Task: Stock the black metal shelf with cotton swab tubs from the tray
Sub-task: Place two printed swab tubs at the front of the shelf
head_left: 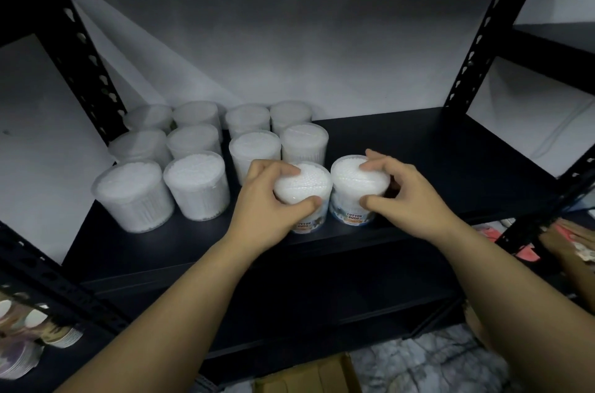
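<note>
Twelve clear cotton swab tubs [302,189] stand upright on the black metal shelf [434,148], clustered left of centre.

Both forearms are bare to the frame edge, no sleeves showing; left hand [273,199] and right hand [402,196] are bare, fingernails short.

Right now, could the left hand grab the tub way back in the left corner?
Probably not easily. The left hand is gripping a tub at the shelf front, and the back corner tub sits behind two rows of tubs. It would have to let go, then reach over them.
</note>
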{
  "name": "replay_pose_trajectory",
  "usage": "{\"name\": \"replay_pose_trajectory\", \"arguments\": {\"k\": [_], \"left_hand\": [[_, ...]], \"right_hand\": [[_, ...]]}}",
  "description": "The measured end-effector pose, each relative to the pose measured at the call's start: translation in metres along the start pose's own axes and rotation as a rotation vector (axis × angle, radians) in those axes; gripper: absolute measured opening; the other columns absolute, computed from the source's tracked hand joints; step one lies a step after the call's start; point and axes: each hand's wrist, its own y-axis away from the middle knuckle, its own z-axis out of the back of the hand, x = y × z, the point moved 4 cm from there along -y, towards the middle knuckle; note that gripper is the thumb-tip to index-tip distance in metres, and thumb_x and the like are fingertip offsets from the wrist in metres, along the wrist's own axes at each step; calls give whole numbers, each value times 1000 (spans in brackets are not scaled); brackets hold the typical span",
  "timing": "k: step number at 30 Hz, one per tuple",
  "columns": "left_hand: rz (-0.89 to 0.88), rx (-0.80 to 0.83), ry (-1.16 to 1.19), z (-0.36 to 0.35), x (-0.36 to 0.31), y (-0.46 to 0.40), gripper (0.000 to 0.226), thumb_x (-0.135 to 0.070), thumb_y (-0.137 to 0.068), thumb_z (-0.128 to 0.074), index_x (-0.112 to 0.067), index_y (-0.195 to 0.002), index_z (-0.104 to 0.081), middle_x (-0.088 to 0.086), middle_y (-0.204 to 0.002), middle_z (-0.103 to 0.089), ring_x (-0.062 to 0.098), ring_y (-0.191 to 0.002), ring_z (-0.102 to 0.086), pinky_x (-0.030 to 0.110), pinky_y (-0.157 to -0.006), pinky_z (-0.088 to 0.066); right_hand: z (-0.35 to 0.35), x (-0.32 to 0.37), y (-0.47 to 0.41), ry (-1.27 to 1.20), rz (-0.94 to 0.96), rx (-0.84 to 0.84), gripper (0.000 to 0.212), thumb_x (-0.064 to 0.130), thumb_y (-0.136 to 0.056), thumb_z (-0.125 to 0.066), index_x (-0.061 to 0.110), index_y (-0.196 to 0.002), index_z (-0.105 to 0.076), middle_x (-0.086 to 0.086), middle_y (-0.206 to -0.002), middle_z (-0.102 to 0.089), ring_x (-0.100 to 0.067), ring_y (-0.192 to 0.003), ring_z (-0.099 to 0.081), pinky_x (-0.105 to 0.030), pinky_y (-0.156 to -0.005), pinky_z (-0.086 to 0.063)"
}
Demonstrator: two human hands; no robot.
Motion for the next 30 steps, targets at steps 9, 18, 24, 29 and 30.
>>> {"name": "replay_pose_trajectory", "arguments": {"k": [9, 18, 24, 29, 30], "left_hand": [[-12, -16, 18, -6, -2, -6, 48, -55, -58, -84, -35, -100, -74, -13, -115, -52, -3, -111, -56, 11, -94, -42], [25, 8, -23, -56, -24, -28, 42, -45, -65, -91, -37, -102, -73, -14, -118, -52, -3, -114, -55, 21, -96, -47], [29, -2, -75, -108, -45, -56, 46, -52, -64, -87, -38, -105, -72, -17, -120, -53, -4, -116, -54, 22, -99, -47], [35, -16, -77, -151, -56, -92, 54, -63, -59, -79, -38, -106, -73, -16, -118, -53, -3, -114, -54, 24, -99, -48], [46, -18, -83, -158, -58, -99, 53, -61, -60, -81, -38, -106, -73, -17, -118, -53, -3, -114, -54, 24, -99, -48]], "right_hand": [[11, -3, -9, -19, 45, -73, 47, 46, -64, -86, 34, -107, -74, 17, -125, -51, 0, -119, -54, -37, -100, -52], [60, -48, -30, -29, 104, 22, 48, 45, -66, -82, 35, -112, -74, 21, -132, -54, -1, -119, -57, -38, -101, -52], [104, -89, -55, -25, 109, 23, 54, 54, -62, -76, 35, -112, -73, 21, -133, -55, 0, -122, -56, -36, -103, -50], [140, -114, -81, 20, 86, 23, 48, 45, -66, -87, 33, -111, -72, 18, -131, -56, -4, -120, -56, -28, -102, -47], [146, -118, -87, 33, 76, 23, 51, 50, -64, -87, 33, -109, -72, 18, -131, -57, -5, -120, -57, -27, -102, -46]]}}
